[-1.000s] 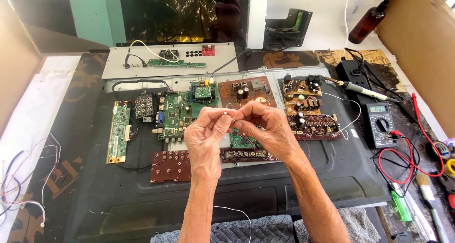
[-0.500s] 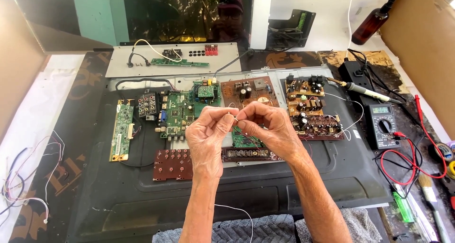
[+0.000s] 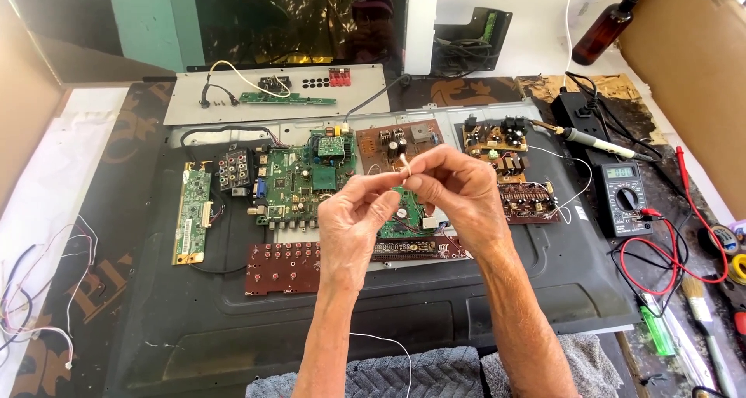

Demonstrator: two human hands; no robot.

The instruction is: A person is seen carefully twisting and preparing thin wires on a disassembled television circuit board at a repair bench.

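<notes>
My left hand (image 3: pixel 353 219) and my right hand (image 3: pixel 458 188) are raised together over the open back of a flat television. Both pinch a thin white wire (image 3: pixel 392 177) between thumb and fingertips; its short end sticks up by my right thumb. Another stretch of white wire (image 3: pixel 388 344) hangs below my left forearm. Under my hands lie a green main circuit board (image 3: pixel 291 180), a brown power board (image 3: pixel 392 138) and a dark red button board (image 3: pixel 284 266).
A narrow green board (image 3: pixel 192 212) sits at the left, a brown board (image 3: pixel 509 165) at the right. A soldering iron (image 3: pixel 598 143), a multimeter (image 3: pixel 624 198) with red leads, a brush (image 3: pixel 699 305) and a green lighter (image 3: pixel 655 330) lie right. Loose wires (image 3: pixel 31 320) trail far left. A brown bottle (image 3: pixel 606 29) stands behind.
My hands stay together at the wire, with only slight finger shifts. The view has barely moved.
</notes>
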